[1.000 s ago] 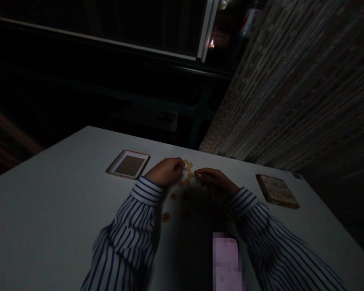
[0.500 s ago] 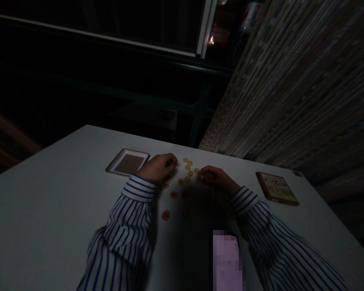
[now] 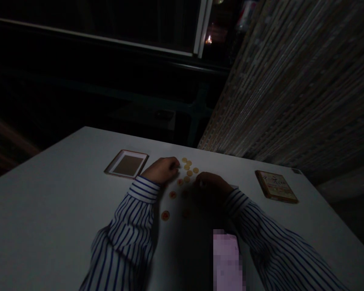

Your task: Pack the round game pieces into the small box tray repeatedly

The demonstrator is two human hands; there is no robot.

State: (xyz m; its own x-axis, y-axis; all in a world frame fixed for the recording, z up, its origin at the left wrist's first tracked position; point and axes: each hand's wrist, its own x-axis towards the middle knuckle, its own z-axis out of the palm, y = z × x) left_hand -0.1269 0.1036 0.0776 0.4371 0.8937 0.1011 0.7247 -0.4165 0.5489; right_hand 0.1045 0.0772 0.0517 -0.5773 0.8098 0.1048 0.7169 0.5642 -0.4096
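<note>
Curled fingers close my left hand point(image 3: 162, 170) just left of a loose cluster of pale round game pieces point(image 3: 189, 173) on the white table point(image 3: 63, 194). On the cluster's right side, my right hand point(image 3: 214, 184) is in shadow, with thumb and fingers pinched together. A small pale spot shows at those fingertips, but I cannot tell whether it is a piece or a nail. Closer to me lie several pieces with red marks, among them one red-marked game piece point(image 3: 165, 215) and another red-marked piece point(image 3: 172, 195). My right hand's shadow dims others.
A shallow open box part point(image 3: 113, 173) with a grey-brown inside lies left of my left hand. To the right sits a printed flat box point(image 3: 276, 186). A phone-like object with a blurred pink screen point(image 3: 227, 258) lies near me. A bead-like curtain point(image 3: 261, 101) hangs at the table's back right.
My left hand has shifted slightly right, nearer the pieces. My right hand has come down and a little towards me, its fingers turning lower. The view has shifted slightly.
</note>
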